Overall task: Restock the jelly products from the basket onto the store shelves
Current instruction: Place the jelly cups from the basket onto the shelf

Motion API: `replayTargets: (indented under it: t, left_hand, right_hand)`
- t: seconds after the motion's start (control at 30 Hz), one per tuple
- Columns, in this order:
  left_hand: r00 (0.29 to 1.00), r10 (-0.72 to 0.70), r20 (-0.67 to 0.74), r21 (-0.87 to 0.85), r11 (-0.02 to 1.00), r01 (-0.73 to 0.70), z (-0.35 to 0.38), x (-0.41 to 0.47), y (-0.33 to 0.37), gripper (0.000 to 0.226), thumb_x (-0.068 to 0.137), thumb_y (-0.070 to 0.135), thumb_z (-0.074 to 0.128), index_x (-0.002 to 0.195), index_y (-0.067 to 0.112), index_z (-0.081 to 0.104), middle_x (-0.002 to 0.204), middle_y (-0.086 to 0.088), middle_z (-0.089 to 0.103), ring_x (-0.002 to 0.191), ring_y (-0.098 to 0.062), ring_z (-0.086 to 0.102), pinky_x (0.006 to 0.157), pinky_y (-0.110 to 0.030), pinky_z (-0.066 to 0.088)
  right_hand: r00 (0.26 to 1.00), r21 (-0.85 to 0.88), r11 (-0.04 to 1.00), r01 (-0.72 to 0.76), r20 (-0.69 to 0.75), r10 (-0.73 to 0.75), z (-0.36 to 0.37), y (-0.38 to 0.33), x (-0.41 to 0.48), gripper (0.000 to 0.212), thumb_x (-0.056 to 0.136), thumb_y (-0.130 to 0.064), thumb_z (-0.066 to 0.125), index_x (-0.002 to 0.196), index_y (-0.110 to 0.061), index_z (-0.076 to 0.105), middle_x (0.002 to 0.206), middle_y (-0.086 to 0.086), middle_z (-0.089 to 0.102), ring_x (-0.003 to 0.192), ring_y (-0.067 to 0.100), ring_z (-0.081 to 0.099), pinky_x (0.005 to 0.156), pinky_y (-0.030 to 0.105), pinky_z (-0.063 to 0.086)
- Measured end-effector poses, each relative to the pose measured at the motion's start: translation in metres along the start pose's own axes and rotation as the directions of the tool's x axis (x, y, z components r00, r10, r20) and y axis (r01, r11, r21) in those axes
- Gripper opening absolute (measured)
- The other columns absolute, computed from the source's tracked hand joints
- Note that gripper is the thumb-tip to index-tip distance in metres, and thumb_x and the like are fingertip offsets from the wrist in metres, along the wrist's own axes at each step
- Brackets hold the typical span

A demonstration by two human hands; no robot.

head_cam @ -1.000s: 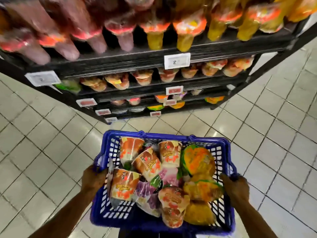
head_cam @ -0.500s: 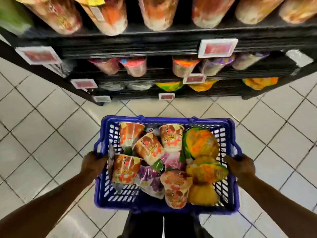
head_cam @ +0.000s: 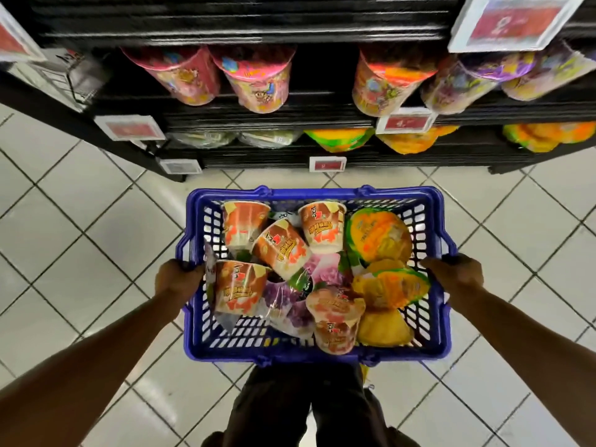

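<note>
The left grip (head_cam: 179, 279) and right grip (head_cam: 451, 274) are curling round the side rims of the blue perforated plastic basket (head_cam: 316, 193), holding it at 6 o'clock of the black store shelves (head_cam: 258, 117). Orange-printed jelly cups (head_cam: 280, 250) and yellow-green jelly bags (head_cam: 377, 235) are lying jumbled inside it.

A single wide-angle view, worn on the head, faces forward and steeply down. The blue basket (head_cam: 316, 193) lies close beneath it, between the left hand (head_cam: 177, 279) and the right hand (head_cam: 454, 275). Beyond the hands stand the shelves (head_cam: 322, 27), also near; the tiled floor (head_cam: 64, 237) lies below.
</note>
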State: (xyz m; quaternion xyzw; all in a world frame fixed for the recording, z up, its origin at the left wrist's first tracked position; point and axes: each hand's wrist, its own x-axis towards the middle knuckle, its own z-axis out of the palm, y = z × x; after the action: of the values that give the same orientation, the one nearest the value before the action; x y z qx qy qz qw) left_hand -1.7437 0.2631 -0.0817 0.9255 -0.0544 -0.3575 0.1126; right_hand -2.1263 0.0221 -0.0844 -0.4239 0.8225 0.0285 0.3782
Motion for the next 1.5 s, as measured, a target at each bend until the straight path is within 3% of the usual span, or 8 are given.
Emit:
replayTargets:
  t: [0.2,0.33,0.5,0.7,0.83,1.07,1.27,1.5]
  left_hand:
    - [0.995,-0.086,0.059,-0.042,0.995,0.088,-0.002,-0.001,0.001,0.020,0.086,0.019,0.066,0.071,0.008,0.061,0.067,-0.010,0.062,0.062,-0.024,0.056,0.061,-0.030,0.044]
    - [0.979,-0.057,-0.196,-0.082,0.996,0.042,-0.007,-0.024,0.013,0.046,0.082,0.023,0.074,0.112,-0.004,0.052,0.110,-0.023,0.056,0.103,-0.039,0.055,0.087,-0.049,0.049]
    - [0.996,0.082,0.026,-0.297,0.952,-0.070,0.008,-0.073,0.023,0.042,0.090,0.029,0.067,0.080,-0.012,0.059,0.079,-0.027,0.066,0.075,-0.042,0.066,0.069,-0.053,0.056]
    - [0.978,0.131,-0.161,-0.022,0.990,-0.137,0.032,-0.100,0.023,0.078,0.064,0.032,0.088,0.120,-0.002,0.045,0.122,-0.023,0.047,0.118,-0.041,0.043,0.103,-0.053,0.038]
    - [0.948,0.278,-0.152,0.102,0.959,-0.265,0.037,-0.102,0.021,0.087,0.072,0.048,0.079,0.133,0.001,0.038,0.125,-0.020,0.047,0.120,-0.037,0.044,0.104,-0.050,0.040]
    - [0.876,0.447,-0.181,0.306,0.872,-0.382,0.042,-0.116,0.021,0.058,0.086,0.036,0.069,0.130,0.004,0.048,0.125,-0.021,0.048,0.115,-0.037,0.045,0.100,-0.048,0.044]
    - [0.946,0.322,-0.032,0.466,0.842,-0.271,0.048,-0.112,0.034,0.089,0.085,0.046,0.066,0.147,-0.002,0.024,0.146,-0.026,0.037,0.131,-0.040,0.039,0.106,-0.048,0.041]
    - [0.995,-0.047,0.089,0.429,0.904,0.005,0.038,-0.067,0.060,0.101,0.074,0.058,0.075,0.143,0.001,0.028,0.137,-0.019,0.051,0.125,-0.037,0.049,0.097,-0.046,0.048]
  right_hand:
    - [0.998,-0.008,1.000,0.003,0.060,-0.003,-0.002,0.006,0.004,0.041,0.076,-0.039,0.080,0.098,-0.010,0.061,0.100,0.017,0.069,0.089,0.034,0.066,0.081,0.044,0.055]
    - [0.960,-0.075,0.969,0.233,-0.141,-0.242,-0.012,0.002,-0.028,0.048,0.085,-0.035,0.071,0.120,-0.007,0.052,0.116,0.017,0.059,0.101,0.036,0.059,0.087,0.048,0.050]
    - [0.844,-0.071,0.842,0.535,-0.012,-0.537,0.008,0.019,-0.113,0.020,0.087,-0.020,0.061,0.102,-0.007,0.063,0.100,0.013,0.063,0.087,0.029,0.061,0.072,0.032,0.045]
    - [0.874,-0.046,0.954,0.297,0.415,-0.253,0.073,0.045,-0.170,0.071,0.066,-0.026,0.084,0.125,-0.005,0.051,0.116,0.014,0.063,0.107,0.035,0.062,0.084,0.044,0.054]
    - [0.929,-0.051,0.977,0.206,0.324,-0.179,0.091,0.044,-0.164,0.096,0.057,-0.038,0.091,0.134,-0.005,0.043,0.131,0.013,0.054,0.119,0.033,0.055,0.093,0.047,0.052]
    - [0.919,0.158,0.986,0.047,0.379,-0.105,0.094,0.028,-0.161,0.081,0.060,-0.040,0.090,0.122,-0.017,0.044,0.110,0.004,0.068,0.094,0.013,0.069,0.084,0.031,0.057]
    - [0.877,0.331,0.921,-0.207,0.480,0.025,0.102,0.007,-0.153,0.059,0.077,-0.027,0.080,0.125,-0.015,0.049,0.112,0.005,0.068,0.099,0.019,0.065,0.087,0.037,0.054]
    - [0.926,0.225,0.974,0.041,0.358,-0.121,0.112,-0.004,-0.157,0.058,0.088,-0.044,0.056,0.139,-0.017,0.046,0.130,0.008,0.061,0.119,0.032,0.056,0.099,0.037,0.041]
